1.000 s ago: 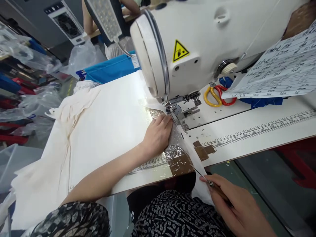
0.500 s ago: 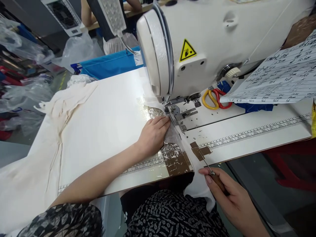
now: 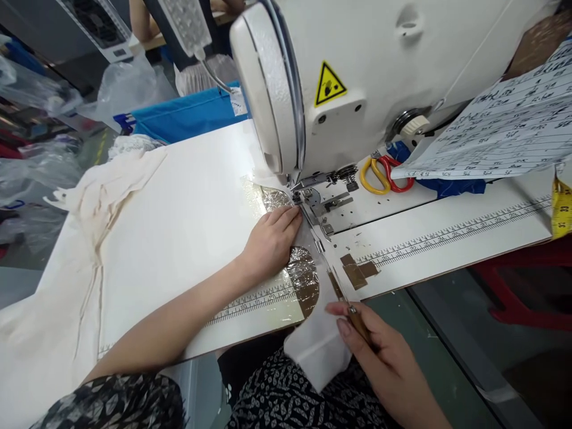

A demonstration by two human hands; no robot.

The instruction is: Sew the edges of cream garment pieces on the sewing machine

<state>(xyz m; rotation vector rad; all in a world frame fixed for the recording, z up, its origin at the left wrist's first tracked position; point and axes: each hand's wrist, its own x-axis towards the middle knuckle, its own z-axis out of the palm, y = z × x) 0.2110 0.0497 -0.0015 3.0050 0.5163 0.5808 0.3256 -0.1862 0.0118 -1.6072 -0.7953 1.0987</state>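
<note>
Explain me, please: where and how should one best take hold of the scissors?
The scissors are probably best gripped by both handle loops, from the table's front edge: the loops point that way, while the paper hangs close on their right.

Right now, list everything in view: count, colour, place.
Machine: one, white, upper right.
Lamp: one, pale, left of machine.
Table: one, white, centre.
Paper: one, white with writing, right.
Scissors: one pair, yellow and red, beside paper.
Blue cloth: count unclear, blue, partly under paper.
Tape measure: one, yellow, right edge.
Brown tape: several patches, brown, near table edge.
Cream cloth: count unclear, cream, left.
Blue holder: one, blue, beyond table.
Bags: several, clear, left background.
Fan unit: one, white, upper left.
Person: one, dark top, background.
White cloth: one, white, machine to near edge.
Awl: one, brown handle, beside white cloth.
Left hand: one, bare, on white cloth.
Right hand: one, bare, around awl.
</note>
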